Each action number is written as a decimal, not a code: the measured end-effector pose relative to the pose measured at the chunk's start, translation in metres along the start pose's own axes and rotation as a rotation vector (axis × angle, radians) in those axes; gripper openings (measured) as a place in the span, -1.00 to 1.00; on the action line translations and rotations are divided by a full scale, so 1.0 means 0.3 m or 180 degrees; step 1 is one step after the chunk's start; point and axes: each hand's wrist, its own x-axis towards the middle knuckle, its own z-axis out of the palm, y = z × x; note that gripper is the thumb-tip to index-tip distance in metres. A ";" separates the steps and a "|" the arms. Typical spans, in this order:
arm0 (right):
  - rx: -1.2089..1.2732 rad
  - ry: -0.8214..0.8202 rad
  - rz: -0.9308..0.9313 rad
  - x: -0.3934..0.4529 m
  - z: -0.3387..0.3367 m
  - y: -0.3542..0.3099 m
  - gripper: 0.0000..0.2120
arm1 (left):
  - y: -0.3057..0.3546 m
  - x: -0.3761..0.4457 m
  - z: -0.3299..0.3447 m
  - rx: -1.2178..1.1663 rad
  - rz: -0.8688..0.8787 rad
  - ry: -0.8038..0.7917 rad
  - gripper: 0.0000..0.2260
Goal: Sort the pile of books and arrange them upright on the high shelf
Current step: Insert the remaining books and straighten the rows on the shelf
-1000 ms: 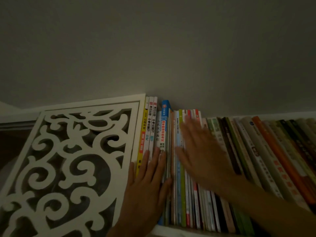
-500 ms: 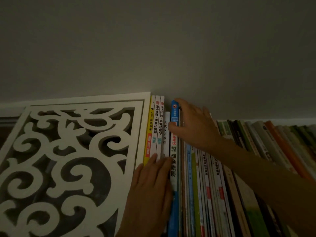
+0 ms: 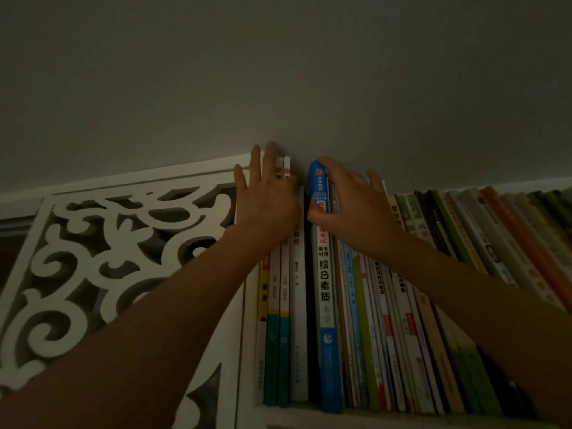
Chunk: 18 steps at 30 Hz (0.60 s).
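Reaching up from the lower corners of the view, both forearms angle toward the top of a row of books (image 3: 387, 320) standing upright on the high shelf (image 3: 297, 416); light is dim. The shelf's white front edge runs along the bottom of the row. Nearest the left end stand a yellow-spined book (image 3: 262, 292), two books with teal lower spines (image 3: 278, 345) and a pale grey book (image 3: 299, 329), all vertical. A dark gap separates the grey book from the blue book (image 3: 325, 289), also upright, with white characters down its spine. To its right, thin spines in white, green and light blue lean slightly right; further right, thicker green, cream and orange spines tilt more.

Left hand (image 3: 266, 199): fingers straight and spread, palm flat against the tops of the left group of spines, fingertips extending above them. Right hand (image 3: 349, 202): fingers curled over the top of the blue book and its neighbours, thumb against the blue spine, gripping it.

Left of the books, a white fretwork panel (image 3: 123, 258) with scroll cut-outs. Behind everything, a plain grey wall (image 3: 278, 72).
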 end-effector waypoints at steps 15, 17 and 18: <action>0.0006 -0.0289 -0.0144 -0.044 -0.036 0.010 -0.30 | 0.051 -0.213 -0.063 -0.2706 0.0000 0.0225 -0.44; -0.0163 -0.0239 -0.0130 -0.116 -0.040 0.028 -0.28 | 0.056 -0.258 0.017 -0.2433 -0.0083 0.0258 -0.29; -0.0285 -0.0242 -0.0098 -0.165 -0.038 0.039 -0.29 | 0.056 -0.274 0.051 -0.2127 -0.0197 0.0290 -0.24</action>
